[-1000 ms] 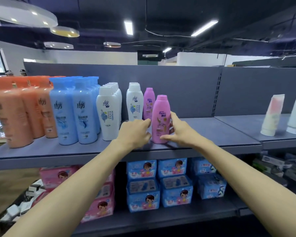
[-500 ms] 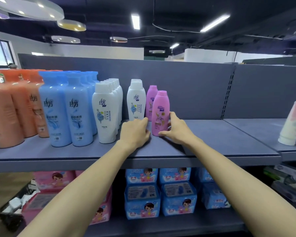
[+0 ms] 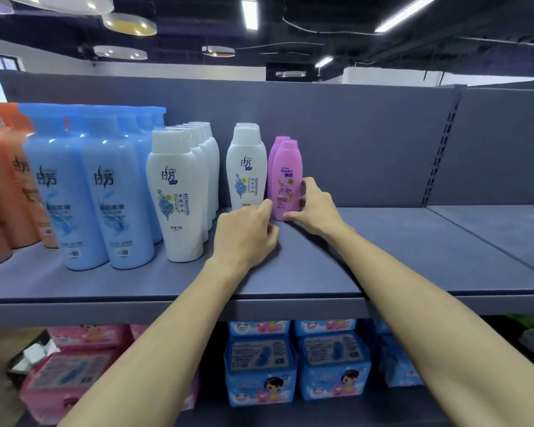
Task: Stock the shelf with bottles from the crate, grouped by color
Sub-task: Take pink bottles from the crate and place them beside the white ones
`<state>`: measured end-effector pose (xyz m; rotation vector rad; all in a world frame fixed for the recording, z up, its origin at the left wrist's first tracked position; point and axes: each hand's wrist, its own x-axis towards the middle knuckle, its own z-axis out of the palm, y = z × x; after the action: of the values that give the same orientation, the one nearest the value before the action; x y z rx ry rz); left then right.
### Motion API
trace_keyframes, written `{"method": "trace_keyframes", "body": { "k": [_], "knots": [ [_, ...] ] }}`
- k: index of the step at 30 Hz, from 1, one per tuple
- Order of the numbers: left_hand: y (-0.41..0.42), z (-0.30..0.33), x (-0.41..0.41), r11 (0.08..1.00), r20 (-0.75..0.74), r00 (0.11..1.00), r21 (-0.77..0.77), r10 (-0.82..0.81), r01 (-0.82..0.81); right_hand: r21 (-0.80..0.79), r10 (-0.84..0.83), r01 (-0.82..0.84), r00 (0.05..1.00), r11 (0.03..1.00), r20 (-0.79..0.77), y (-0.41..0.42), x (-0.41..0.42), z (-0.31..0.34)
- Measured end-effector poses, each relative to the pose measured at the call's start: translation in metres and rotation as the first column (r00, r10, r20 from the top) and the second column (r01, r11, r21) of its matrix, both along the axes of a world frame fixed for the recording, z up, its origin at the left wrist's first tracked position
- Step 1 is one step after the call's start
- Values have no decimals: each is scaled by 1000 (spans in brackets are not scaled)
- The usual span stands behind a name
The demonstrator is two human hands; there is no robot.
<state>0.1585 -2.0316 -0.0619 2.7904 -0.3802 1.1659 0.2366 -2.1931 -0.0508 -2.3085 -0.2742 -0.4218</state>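
Note:
A pink bottle point(image 3: 285, 180) stands upright on the grey shelf point(image 3: 383, 257), right in front of a second pink bottle point(image 3: 278, 140). My right hand point(image 3: 313, 206) holds its right side, thumb at its base and fingers on its flank. My left hand point(image 3: 247, 235) rests curled on the shelf, its thumb touching the bottle's lower left edge. To the left stand white bottles point(image 3: 247, 171) in a short row, a longer white row point(image 3: 176, 192), blue bottles point(image 3: 87, 192) and orange bottles point(image 3: 3, 186). The crate is out of view.
The shelf's back panel point(image 3: 367, 143) rises behind the bottles. Right of the pink bottles the shelf board is bare up to a seam point(image 3: 475, 238). On the shelf below lie blue packs point(image 3: 293, 365) and pink packs point(image 3: 74, 371).
The pink bottle was pushed back from the shelf's front area to just in front of the other pink bottle. Both hands followed it inward, and the camera came closer.

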Motion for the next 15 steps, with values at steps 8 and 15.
{"method": "trace_keyframes", "body": {
  "k": [8,15],
  "knots": [
    [1,-2,3,999,-2,1000,-38,-12,11,0,-38,38,999,999,8,5,21,0],
    [1,-3,4,998,-16,1000,-54,-16,15,47,-22,21,999,999,28,2,24,-5]
  ]
}}
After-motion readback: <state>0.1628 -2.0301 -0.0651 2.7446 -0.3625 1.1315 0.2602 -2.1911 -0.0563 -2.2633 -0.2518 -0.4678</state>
